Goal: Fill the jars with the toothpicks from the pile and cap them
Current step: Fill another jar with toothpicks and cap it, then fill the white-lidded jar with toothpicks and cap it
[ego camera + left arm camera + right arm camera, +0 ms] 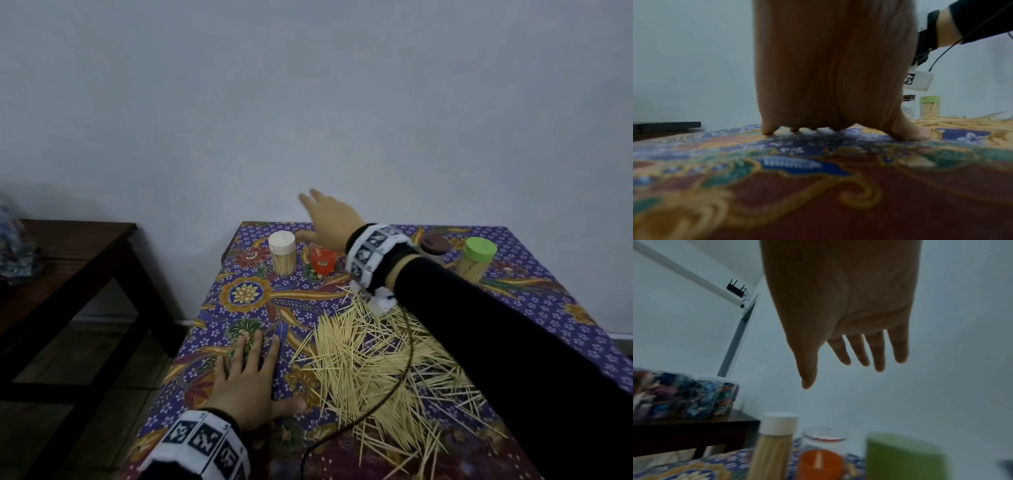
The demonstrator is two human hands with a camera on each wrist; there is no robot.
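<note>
The left hand (245,383) lies flat on the bench (534,301) near its left edge, fingers straight, holding nothing. The right hand (330,219) hovers spread and empty above the far edge, over the orange-capped jar (322,261). The white-capped jar (282,253) stands beside that one; the green-capped jar (476,258) stands toward the far right corner. The toothpick pile (383,370) sprawls across the near middle.
</note>
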